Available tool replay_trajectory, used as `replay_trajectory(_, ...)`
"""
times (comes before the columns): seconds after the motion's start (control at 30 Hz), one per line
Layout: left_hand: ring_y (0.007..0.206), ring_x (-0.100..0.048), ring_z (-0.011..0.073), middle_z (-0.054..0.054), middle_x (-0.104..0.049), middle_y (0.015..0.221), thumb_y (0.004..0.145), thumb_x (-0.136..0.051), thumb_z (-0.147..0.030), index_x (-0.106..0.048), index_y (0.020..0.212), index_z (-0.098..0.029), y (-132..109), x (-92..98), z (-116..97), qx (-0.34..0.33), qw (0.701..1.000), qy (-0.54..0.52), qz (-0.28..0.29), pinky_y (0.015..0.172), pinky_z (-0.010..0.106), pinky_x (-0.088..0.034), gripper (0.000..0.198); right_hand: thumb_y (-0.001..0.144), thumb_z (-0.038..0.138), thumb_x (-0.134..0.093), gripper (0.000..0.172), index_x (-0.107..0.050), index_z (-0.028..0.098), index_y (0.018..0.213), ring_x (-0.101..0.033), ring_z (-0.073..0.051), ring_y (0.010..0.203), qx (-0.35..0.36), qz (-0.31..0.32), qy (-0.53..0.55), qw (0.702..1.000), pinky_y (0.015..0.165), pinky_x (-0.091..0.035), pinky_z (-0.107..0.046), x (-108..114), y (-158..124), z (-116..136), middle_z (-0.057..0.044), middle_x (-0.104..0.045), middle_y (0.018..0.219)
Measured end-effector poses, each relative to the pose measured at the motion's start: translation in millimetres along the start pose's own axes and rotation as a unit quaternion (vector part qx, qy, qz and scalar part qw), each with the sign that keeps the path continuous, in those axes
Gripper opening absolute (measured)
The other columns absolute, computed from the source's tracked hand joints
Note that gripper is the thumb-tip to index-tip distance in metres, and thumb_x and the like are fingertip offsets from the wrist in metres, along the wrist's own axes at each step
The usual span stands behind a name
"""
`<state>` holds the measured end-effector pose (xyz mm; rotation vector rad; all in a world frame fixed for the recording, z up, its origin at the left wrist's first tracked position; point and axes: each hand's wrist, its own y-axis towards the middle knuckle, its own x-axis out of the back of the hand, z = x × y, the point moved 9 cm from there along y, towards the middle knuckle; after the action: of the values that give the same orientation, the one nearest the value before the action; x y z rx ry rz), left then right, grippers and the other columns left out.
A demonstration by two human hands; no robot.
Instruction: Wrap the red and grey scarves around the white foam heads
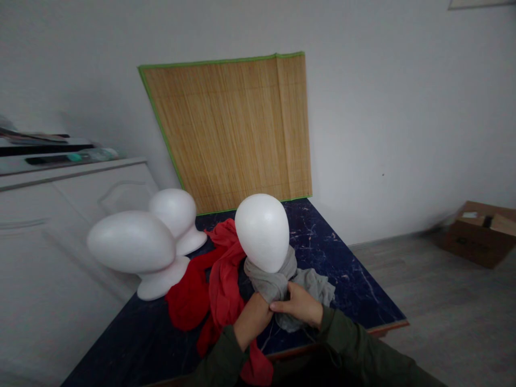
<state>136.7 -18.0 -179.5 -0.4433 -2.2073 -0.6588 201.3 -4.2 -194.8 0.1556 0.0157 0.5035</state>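
Note:
A white foam mannequin head [262,231] stands upright on the table in front of me. Around its neck is wrapped a grey scarf [274,285], whose loose part spreads on the table to the right. My right hand [300,305] is closed on the scarf at the front, thumb pointing left. Close beside it, my left hand [253,321] grips the same scarf from below, its fingers mostly hidden by cloth. A red scarf [226,285] lies crumpled left of the head and trails past my left wrist to the table's front edge.
Two more white foam heads, a nearer one [131,242] and a farther one [173,212], stand at the left. The dark blue marbled table [355,285] meets a wall with a bamboo mat [234,129]. A white cabinet [76,242] is left; a cardboard box [479,236] sits on the floor right.

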Motion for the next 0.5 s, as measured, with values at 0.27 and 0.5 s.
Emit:
replay_trajectory(0.27,0.090,-0.056,0.0189,0.008,-0.059,0.098,0.082,-0.040,-0.029,-0.053,0.098,-0.018,-20,15.1,20,0.128,0.981,-0.087,-0.117,0.080,0.032,-0.043,0.024,0.065,0.021,-0.055,0.026,-0.063,0.019,0.090,-0.059,-0.020,0.083,-0.029,-0.141,0.280,0.949,0.080,-0.041,-0.034,20,2,-20,-0.001,-0.067,0.083)
replay_trajectory(0.5,0.083,-0.058,0.0224,0.009,-0.065,0.087,0.076,-0.048,-0.040,-0.060,0.087,-0.014,3,5.5,41,0.222,0.963,-0.135,-0.070,0.075,0.032,-0.043,0.030,0.067,0.031,-0.049,0.026,-0.063,0.016,0.084,-0.059,-0.021,0.086,-0.154,-0.025,0.431,0.889,0.082,-0.040,-0.035,-9,4,-30,-0.005,-0.067,0.079)
